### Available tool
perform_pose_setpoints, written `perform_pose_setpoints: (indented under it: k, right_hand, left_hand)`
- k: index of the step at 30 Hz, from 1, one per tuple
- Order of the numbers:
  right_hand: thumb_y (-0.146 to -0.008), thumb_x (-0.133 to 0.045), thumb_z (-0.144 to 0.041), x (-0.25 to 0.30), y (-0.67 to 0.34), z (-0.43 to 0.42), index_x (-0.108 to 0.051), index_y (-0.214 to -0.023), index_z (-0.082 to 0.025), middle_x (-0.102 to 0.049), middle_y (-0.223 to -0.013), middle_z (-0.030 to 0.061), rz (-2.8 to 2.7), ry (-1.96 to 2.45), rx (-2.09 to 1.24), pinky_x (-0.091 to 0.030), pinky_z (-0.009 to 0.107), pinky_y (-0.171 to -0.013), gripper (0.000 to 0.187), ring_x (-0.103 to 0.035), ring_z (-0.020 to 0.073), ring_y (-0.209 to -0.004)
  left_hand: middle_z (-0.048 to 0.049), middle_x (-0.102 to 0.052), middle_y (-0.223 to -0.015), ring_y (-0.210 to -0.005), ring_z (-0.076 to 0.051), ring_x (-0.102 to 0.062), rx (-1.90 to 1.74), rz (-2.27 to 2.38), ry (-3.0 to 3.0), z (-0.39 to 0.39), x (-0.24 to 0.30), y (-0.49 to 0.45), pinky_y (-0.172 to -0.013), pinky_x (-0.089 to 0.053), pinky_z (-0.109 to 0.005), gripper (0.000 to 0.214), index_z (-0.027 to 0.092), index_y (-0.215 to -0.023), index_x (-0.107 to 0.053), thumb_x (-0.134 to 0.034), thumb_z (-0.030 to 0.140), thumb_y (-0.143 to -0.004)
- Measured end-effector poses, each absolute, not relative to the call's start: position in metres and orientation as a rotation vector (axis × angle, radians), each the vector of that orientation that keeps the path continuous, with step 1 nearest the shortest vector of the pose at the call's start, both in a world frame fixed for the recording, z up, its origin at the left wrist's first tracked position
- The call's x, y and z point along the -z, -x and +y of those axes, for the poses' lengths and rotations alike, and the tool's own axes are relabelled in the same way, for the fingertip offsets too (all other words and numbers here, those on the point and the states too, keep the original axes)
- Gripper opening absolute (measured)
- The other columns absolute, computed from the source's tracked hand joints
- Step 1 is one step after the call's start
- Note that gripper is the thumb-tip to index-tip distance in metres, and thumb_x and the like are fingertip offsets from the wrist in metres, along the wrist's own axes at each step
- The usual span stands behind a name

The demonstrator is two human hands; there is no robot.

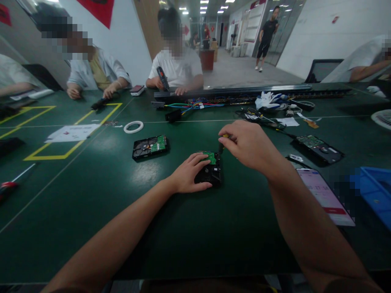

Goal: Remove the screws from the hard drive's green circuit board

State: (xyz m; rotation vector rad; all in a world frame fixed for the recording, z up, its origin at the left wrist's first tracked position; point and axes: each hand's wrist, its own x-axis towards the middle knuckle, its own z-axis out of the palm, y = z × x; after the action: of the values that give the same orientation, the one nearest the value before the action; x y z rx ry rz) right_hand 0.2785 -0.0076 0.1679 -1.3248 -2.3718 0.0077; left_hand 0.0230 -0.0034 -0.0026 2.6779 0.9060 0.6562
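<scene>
- Lying at the far left edge of the green table [146, 232], a red-handled screwdriver [14, 182] points its shaft away and to the right.
- Beyond it, a printed sheet [73, 132] overlaps a yellow-marked rectangle [45, 157], and a co-worker's hand [109, 91] rests at a black tool [100, 103].
- A white ring [133, 127] lies flat, with a hard drive showing a green board [150, 147] just nearer.
- Across the table, another co-worker holds a powered driver [162, 78] upright.
- The left hand [191, 173] lies over the middle hard drive [214, 176], fingers spread on its top and thumb apart from them along the near side; the drive is flat on the table in front of the person.
- The right hand [246, 142] is closed around a small screwdriver [220, 148], held upright at that drive's far right corner; whether its tip sits in a screw cannot be told.
- Farther right, white gloves [270, 100] lie bunched among cables, and a third drive [319, 148] lies nearer.
- A lit phone [325, 197] lies beside the right forearm, with a blue bin [377, 195] at the right edge.
</scene>
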Motion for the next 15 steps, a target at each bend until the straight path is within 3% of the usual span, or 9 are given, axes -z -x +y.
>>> perform_pose_setpoints:
  k: [15]
  right_hand:
    - [-0.104,-0.065,-0.022,-0.1666,-0.2783,-0.0069,-0.084,-0.108,-0.016,-0.080,-0.104,0.0130,-2.381,1.324,-0.012,-0.048,0.040,-0.090,0.020,-0.070,0.0282,-0.097]
  left_hand:
    - [-0.0183,-0.051,-0.169,-0.160,-0.045,-0.045,-0.636,0.946,-2.712,-0.0049,0.0008,-0.0245,-0.133,-0.039,-0.071,0.084,0.024,-0.164,-0.052,-0.070,0.074,-0.099]
